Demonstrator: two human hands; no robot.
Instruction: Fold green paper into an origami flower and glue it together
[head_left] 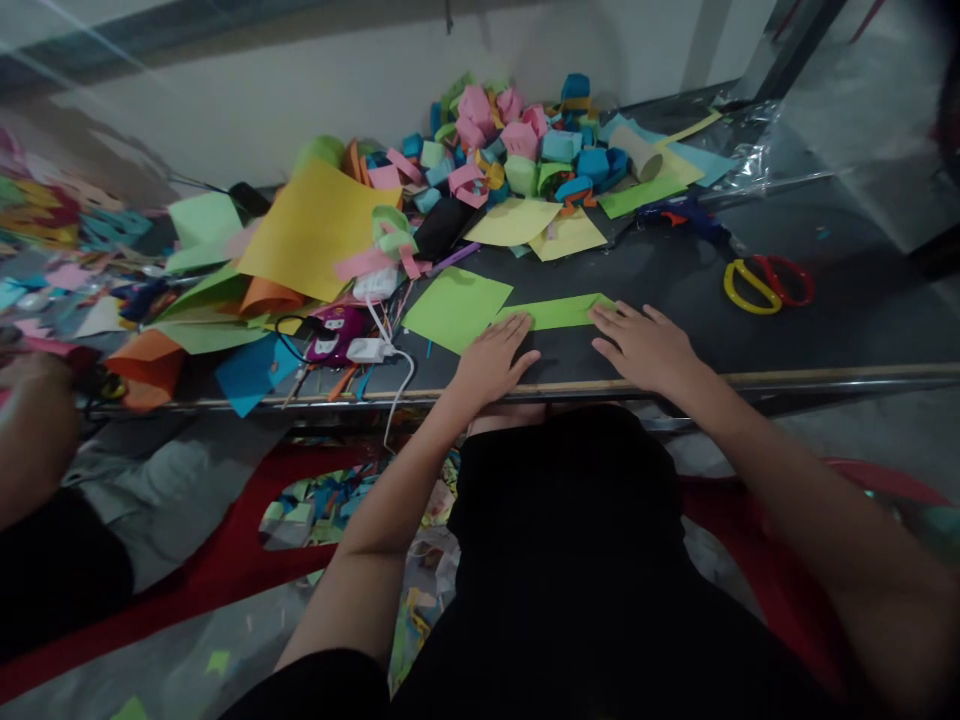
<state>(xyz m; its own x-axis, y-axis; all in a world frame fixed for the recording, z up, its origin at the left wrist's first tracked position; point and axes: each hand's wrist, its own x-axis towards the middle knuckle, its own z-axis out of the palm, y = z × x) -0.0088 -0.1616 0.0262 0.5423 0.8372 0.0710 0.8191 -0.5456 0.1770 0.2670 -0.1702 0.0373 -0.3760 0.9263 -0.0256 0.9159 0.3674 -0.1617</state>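
A strip of folded green paper lies flat on the dark table in front of me. My left hand rests on its left end, fingers stretched out and thumb apart. On the strip's right end lie the spread fingertips of my right hand. Just left of the strip is a flat green sheet, which my left hand partly covers or borders. Scissors with one yellow and one red handle loop lie to the right of my right hand.
Folded paper pieces are heaped at the back. A glue gun lies behind the scissors. A purple power strip with white plugs and a cable sits left, near a large yellow sheet. A co-worker's arm reaches in at far left.
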